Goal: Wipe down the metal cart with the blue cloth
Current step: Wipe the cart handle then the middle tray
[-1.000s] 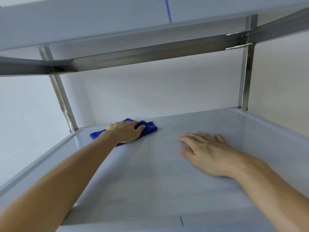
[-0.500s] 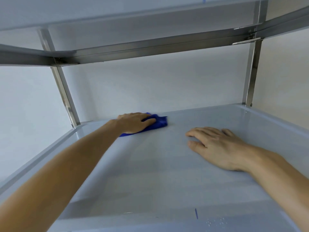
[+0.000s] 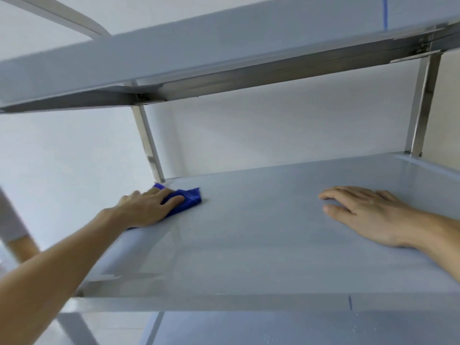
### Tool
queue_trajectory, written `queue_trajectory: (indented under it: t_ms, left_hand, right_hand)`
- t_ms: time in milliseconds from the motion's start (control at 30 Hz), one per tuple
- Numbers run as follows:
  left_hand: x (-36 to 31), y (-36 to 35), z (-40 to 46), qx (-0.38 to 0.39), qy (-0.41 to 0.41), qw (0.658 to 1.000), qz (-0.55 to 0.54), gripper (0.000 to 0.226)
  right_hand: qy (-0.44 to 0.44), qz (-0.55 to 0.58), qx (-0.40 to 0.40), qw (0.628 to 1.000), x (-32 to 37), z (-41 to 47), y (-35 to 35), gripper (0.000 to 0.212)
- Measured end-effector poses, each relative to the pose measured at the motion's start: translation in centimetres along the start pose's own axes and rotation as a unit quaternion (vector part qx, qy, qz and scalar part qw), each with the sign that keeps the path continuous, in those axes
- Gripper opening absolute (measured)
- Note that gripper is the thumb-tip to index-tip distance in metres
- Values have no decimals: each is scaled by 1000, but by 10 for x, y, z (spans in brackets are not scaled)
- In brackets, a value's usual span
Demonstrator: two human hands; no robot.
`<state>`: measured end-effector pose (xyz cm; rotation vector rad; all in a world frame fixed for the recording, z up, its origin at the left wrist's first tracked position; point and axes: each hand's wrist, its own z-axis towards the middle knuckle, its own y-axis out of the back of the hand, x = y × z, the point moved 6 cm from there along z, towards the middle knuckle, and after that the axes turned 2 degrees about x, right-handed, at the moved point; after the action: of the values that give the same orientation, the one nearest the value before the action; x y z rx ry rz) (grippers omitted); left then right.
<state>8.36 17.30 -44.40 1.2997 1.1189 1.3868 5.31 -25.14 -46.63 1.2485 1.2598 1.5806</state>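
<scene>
- The left hand [image 3: 146, 207] lies palm down on the blue cloth [image 3: 188, 199], fingers stretched forward and loosely spread over it, pressing it flat onto the cart's middle shelf [image 3: 249, 245] rather than gripping it.
- The cloth sits mostly under that hand; a bunched blue corner sticks out beyond the fingertips and a thin blue strip shows under the heel of the palm.
- The cloth is near the shelf's far left corner, just in front of the back left post [image 3: 149, 150]. The shelf's raised left edge runs directly under the left wrist and forearm.
- The right hand [image 3: 368, 215] rests flat on the bare shelf, well apart from the left hand, fingers straight and close together, holding nothing.
- Between the two hands lies a wide stretch of bare, smooth shelf; more open surface runs from the right hand back to the far edge.
- Beyond the right hand's fingers stands the back right post [image 3: 420, 108], and the shelf's right rim passes just outside that wrist.
- The top shelf [image 3: 199, 46] hangs overhead, leaving an open gap above both hands.
- Below the wrists, the shelf's front edge carries a short blue mark [image 3: 350, 302]; a blue line [image 3: 385, 11] also shows on the top shelf. No readable writing or brand is visible.
</scene>
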Motion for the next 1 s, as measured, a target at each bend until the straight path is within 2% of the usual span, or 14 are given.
queue_trajectory:
  t_ms: [33,100,200,333,433,500,567,633,767,833,900,967,1000]
  left_hand:
    - [-9,6,-16,-12,-15,999,-35,47]
    - [-24,9,-48,-14,-56,998,-24,42]
    - [-35,10,-88,-7,-88,995,-41,63]
    - [-56,18,-146,-80,-155,982,-72,71]
    - [-61,20,-179,-136,-189,971,-59,75]
    - [-61,16,-195,-170,-222,959,-37,68]
    - [-60,14,-208,-223,-273,935,-32,56]
    - [-55,16,-218,-272,-317,908,-44,44]
    - [-28,27,-237,-364,-328,869,-65,28]
    - [-3,42,-252,-424,-303,841,-145,24]
    - [30,60,-267,-464,-250,804,-275,28]
    - [67,77,-280,-489,-170,737,-434,29]
    - [84,86,-285,-510,-135,696,-486,26]
  right_hand:
    - [1,-3,-3,1000,-2,1,0,41]
    - [-2,-11,-8,1000,-7,6,0,41]
    - [1,-19,-8,1000,-14,12,-1,41]
    - [-3,7,2,1000,-13,21,3,25]
    - [-55,-113,-4,992,19,30,10,31]
    - [-25,-165,-38,985,72,27,12,38]
    - [66,-115,-62,989,135,16,3,39]
    - [125,-51,-52,990,187,2,-8,42]
    - [144,36,-7,989,225,-15,-19,50]
    - [165,40,-3,985,233,-25,-22,56]
    - [208,38,4,977,245,-36,-27,82]
    - [228,12,30,973,254,-42,-44,106]
    - [233,-11,37,972,255,-43,-53,106]
